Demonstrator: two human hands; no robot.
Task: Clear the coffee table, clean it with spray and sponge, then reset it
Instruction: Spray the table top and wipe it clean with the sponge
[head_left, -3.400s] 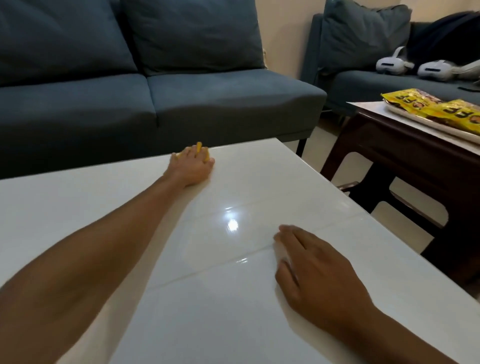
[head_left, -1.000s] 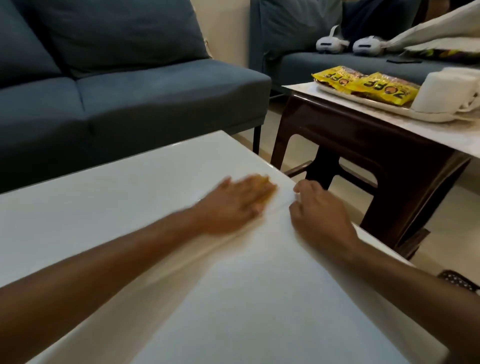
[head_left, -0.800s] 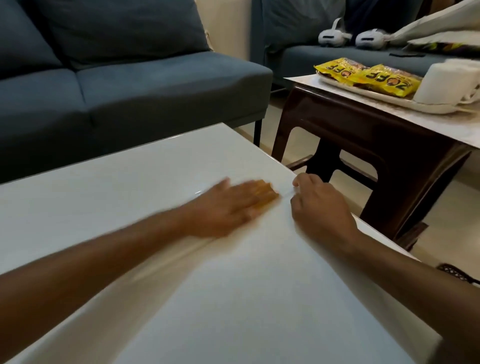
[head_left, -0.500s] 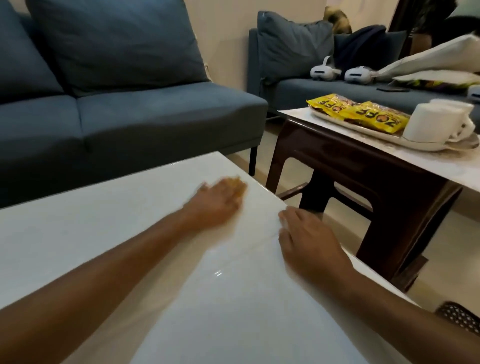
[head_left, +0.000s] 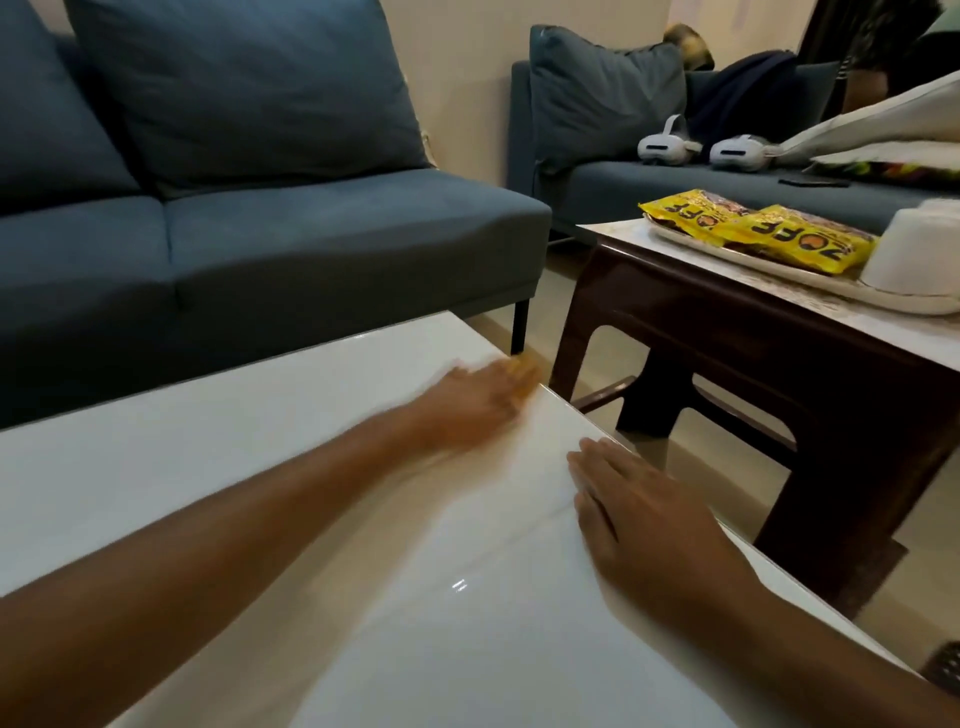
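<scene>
The white glossy coffee table (head_left: 260, 467) fills the lower view. My left hand (head_left: 472, 405) is stretched out near the table's far right corner, blurred with motion, pressing a yellow sponge (head_left: 522, 376) flat under its fingers; only a sliver of sponge shows past the fingertips. My right hand (head_left: 639, 509) lies flat, palm down, on the table close to its right edge, holding nothing.
A dark wooden side table (head_left: 727, 332) stands right of the coffee table, carrying a white tray (head_left: 893, 301) with yellow snack packets (head_left: 753, 234) and a white cup (head_left: 914, 254). A blue sofa (head_left: 260, 234) runs behind. Two white headsets (head_left: 670, 145) lie on a second sofa.
My left hand has swept the sponge across the table toward the far right corner. My right hand has stayed flat near the right edge. The view has tilted upward.
</scene>
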